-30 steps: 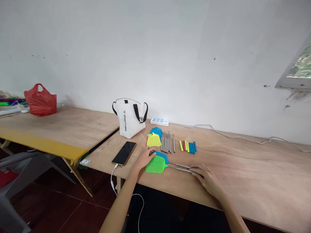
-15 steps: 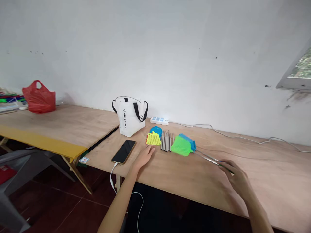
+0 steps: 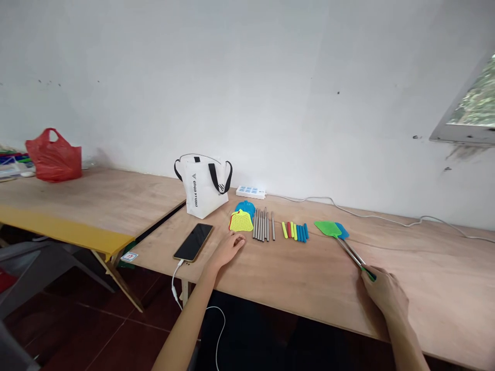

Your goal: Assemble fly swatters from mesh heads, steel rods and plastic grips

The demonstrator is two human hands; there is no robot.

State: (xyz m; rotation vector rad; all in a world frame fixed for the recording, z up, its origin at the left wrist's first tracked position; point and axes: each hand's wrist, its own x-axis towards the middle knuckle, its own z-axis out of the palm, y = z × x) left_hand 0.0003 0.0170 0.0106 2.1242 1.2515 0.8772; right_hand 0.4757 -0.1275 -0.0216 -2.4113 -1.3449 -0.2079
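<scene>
My right hand (image 3: 384,294) is closed round the handle ends of two fly swatters, a green one (image 3: 325,228) and a blue one (image 3: 342,230), whose heads lie on the wooden table (image 3: 294,281) right of the small parts. My left hand (image 3: 227,248) rests flat on the table with fingers out, holding nothing, just below a yellow swatter head (image 3: 241,222) and a blue head (image 3: 245,207). Between them lie several metal rods (image 3: 262,225) and a row of coloured handle grips (image 3: 295,231).
A black phone (image 3: 193,242) on a white cable lies left of my left hand. A white tote bag (image 3: 203,188) and a power strip (image 3: 251,192) stand near the wall. A second table (image 3: 77,206) at left carries a red plastic bag (image 3: 53,155).
My right hand has swung the two swatters from in front of me to the right and set their heads down past the coloured grips. The left hand has stayed put.
</scene>
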